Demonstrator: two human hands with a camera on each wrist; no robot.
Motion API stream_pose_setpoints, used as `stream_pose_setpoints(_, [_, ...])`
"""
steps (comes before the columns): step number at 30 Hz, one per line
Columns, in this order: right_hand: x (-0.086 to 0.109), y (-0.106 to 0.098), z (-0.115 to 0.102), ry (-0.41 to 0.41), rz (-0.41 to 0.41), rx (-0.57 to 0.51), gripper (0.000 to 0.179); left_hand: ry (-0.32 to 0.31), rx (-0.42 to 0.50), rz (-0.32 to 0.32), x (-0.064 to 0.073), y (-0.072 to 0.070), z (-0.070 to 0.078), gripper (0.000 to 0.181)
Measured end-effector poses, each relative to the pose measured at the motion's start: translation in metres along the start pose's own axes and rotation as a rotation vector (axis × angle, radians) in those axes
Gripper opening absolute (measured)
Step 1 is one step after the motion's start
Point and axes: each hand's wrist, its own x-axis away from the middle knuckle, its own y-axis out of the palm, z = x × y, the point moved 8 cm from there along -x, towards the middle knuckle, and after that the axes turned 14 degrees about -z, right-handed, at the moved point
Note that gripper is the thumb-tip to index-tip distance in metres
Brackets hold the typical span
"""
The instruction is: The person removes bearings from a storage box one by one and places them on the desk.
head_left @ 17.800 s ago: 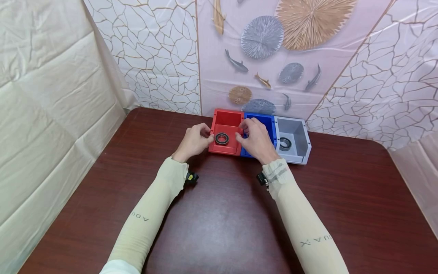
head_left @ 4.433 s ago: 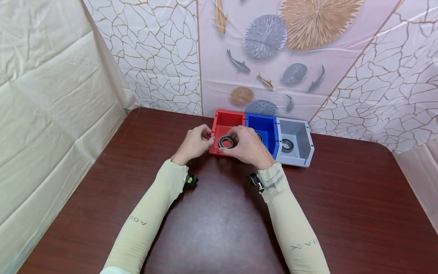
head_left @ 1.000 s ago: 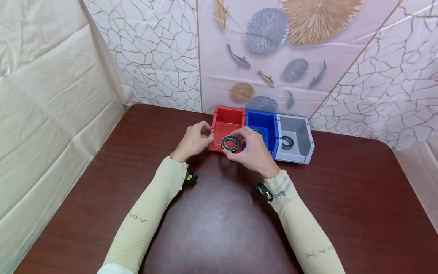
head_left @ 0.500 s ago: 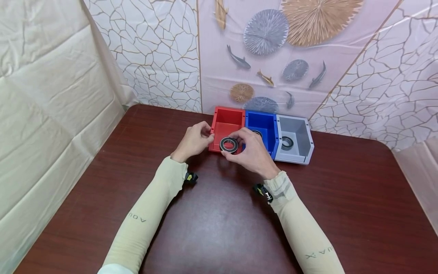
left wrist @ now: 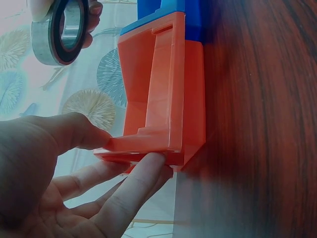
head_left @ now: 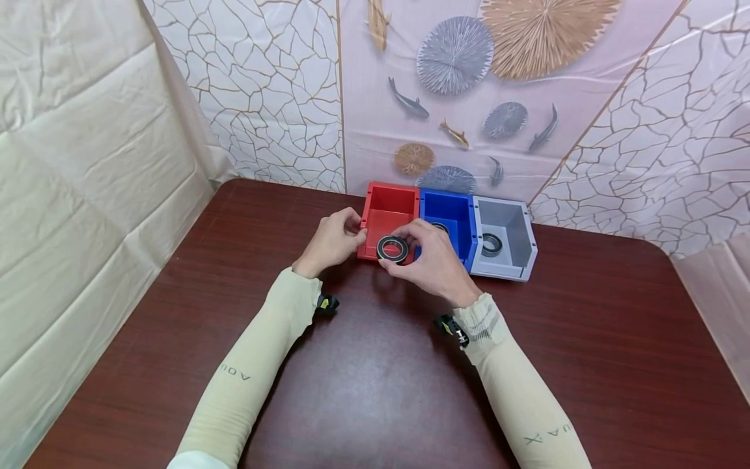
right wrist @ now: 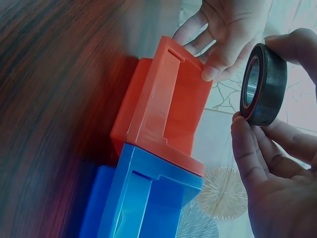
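A black-and-silver ball bearing (head_left: 392,249) is held by its rim between the thumb and fingers of my right hand (head_left: 435,264). It hangs in the air over the front of the red bin (head_left: 388,195), apart from it, as the right wrist view (right wrist: 263,84) shows. My left hand (head_left: 333,242) grips the red bin's left side wall, thumb at the top edge and fingers beneath on the outside (left wrist: 131,196). A second bearing (head_left: 441,227) lies in the blue bin (head_left: 446,197), partly hidden by my right hand. Another bearing (head_left: 491,244) rests in the grey bin (head_left: 515,228).
The three bins stand side by side at the back of the dark brown table (head_left: 351,391), close to a patterned cloth backdrop (head_left: 281,98). Pale cloth (head_left: 88,163) hangs along the left side.
Long before, one bearing lay in the red bin and my right hand held nothing visible. Since then my right hand has lifted that bearing. Over the last second it barely shifts; my left hand stays put.
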Motion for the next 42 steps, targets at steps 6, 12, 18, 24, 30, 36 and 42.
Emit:
stream_pose_setpoints(6, [0.0001,0.0016,-0.0001,0.007,-0.014,-0.005,0.04,-0.005,-0.007,-0.004,0.0005,-0.0002,0.0009,0.018])
stream_pose_setpoints(12, [0.0005,0.003,-0.0019,0.003,-0.032,-0.009,0.042,-0.007,-0.011,-0.004,0.0013,-0.0004,0.0011,0.018])
stream_pose_setpoints(18, [0.0004,0.0038,-0.0043,0.0,-0.051,-0.013,0.041,-0.007,-0.012,-0.005,0.0012,-0.0004,0.0004,0.019])
stream_pose_setpoints(24, [0.0007,0.0045,-0.006,-0.001,-0.067,-0.022,0.04,-0.003,-0.013,-0.006,0.0011,-0.0001,0.0007,0.019])
stream_pose_setpoints(30, [0.0022,0.006,-0.0065,0.005,-0.091,-0.028,0.041,-0.001,-0.011,-0.004,0.001,-0.0002,0.0013,0.018])
stream_pose_setpoints(36, [0.0023,0.008,-0.0081,-0.005,-0.115,-0.025,0.041,0.002,-0.002,-0.004,0.0016,-0.0003,0.0021,0.018])
stream_pose_setpoints(42, [0.002,0.0094,-0.0089,-0.006,-0.138,-0.009,0.041,0.012,-0.006,-0.001,0.0004,-0.0004,0.0016,0.017])
